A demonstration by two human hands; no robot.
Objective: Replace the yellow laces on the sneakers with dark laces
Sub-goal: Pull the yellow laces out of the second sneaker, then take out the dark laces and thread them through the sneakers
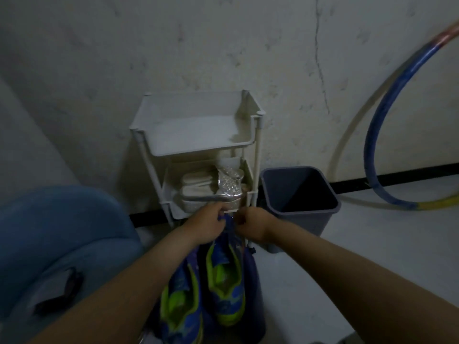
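Both arms reach fwd, hands close together w/ a narrow gap btwn them. L hand (207, 225) has fingers curled round the top edge of a dark-blue bag (249, 271). R hand (252, 225) is fisted on the same edge from the other side, fingers curled in & pinching the fabric. Light is dim, so the fingertips are hard to see.

The sneakers (226, 281), blue w/ yellow-green trim, lie directly below the grip, side by side & partly wrapped by the bag, which shows mostly on the R-hand side. The L forearm crosses over one of them. Laces too dark/blurred to tell.

Just beyond the grip stands a white rack (198, 147); pale containers (196, 184) on its lower shelf show right behind the knuckles. Beyond & to the R-hand side, a grey bin (305, 224) sits near the R hand. Farther that way a blue hoop (372, 135) leans on the wall (99, 58). On the L-hand side, a blue seat (57, 232) is beside the L forearm
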